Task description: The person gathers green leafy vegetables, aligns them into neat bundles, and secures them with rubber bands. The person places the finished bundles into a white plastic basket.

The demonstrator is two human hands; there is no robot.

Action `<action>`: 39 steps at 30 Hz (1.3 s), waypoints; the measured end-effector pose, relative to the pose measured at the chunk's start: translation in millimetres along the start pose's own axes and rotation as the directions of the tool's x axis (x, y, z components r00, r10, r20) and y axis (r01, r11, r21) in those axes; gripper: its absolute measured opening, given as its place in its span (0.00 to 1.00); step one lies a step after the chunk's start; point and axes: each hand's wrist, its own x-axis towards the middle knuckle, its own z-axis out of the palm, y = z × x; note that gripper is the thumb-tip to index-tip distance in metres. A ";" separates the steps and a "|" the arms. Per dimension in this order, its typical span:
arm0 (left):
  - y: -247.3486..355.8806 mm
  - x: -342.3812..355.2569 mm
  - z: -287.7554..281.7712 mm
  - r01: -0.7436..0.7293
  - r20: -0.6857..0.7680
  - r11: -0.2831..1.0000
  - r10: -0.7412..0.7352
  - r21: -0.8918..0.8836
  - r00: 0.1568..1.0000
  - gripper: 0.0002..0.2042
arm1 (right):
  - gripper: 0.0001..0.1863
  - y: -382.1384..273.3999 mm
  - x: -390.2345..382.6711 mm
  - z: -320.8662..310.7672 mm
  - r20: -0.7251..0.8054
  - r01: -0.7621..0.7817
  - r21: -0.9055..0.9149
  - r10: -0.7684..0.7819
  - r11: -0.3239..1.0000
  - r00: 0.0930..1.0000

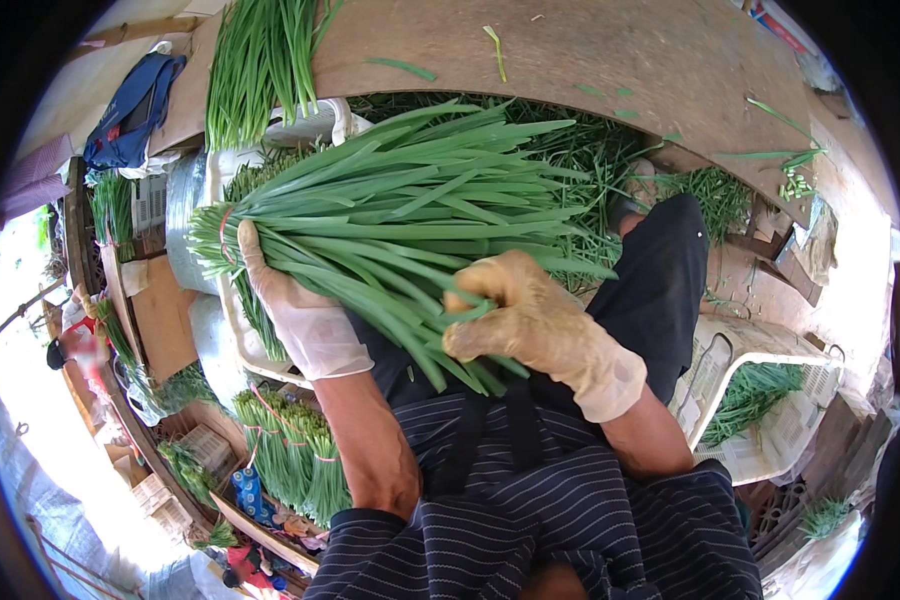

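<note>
A large bunch of Chinese chives (400, 200) lies across in front of me, its cut stem ends to the left and its flat green leaves fanning out to the right. A thin reddish band circles it near the stems. My left hand (295, 315), in a pale thin glove, grips the bunch just right of that band; its thumb lies on top while the other fingers are hidden beneath. My right hand (535, 315), in a yellowish glove, is closed on several leaves at the near side of the fan. Their tips hang below its fingers.
Beyond the bunch is a brown board (590, 60) with loose leaf scraps and another chive bundle (260, 70). A white crate (235, 335) stands under the left hand's side. Banded bundles (290, 450) lie lower left. At right sits a white crate (745, 450) holding loose greens (755, 400).
</note>
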 end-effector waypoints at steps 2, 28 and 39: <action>5.0 5.1 -1.6 0.047 0.006 0.998 -0.046 -0.044 0.999 0.22 | 0.12 3.0 -11.0 -15.6 -0.012 -0.032 0.013 0.032 0.999 0.999; 7.6 8.6 -3.6 0.049 0.021 0.997 -0.048 -0.067 0.999 0.20 | 0.10 -18.7 2.2 -21.6 0.033 0.054 -0.272 -0.047 0.961 0.998; 2.2 -25.9 28.7 -0.203 -0.170 0.848 0.322 0.490 0.931 0.25 | 0.15 -12.8 -45.1 -63.0 -0.416 0.177 -0.408 -0.355 0.896 0.837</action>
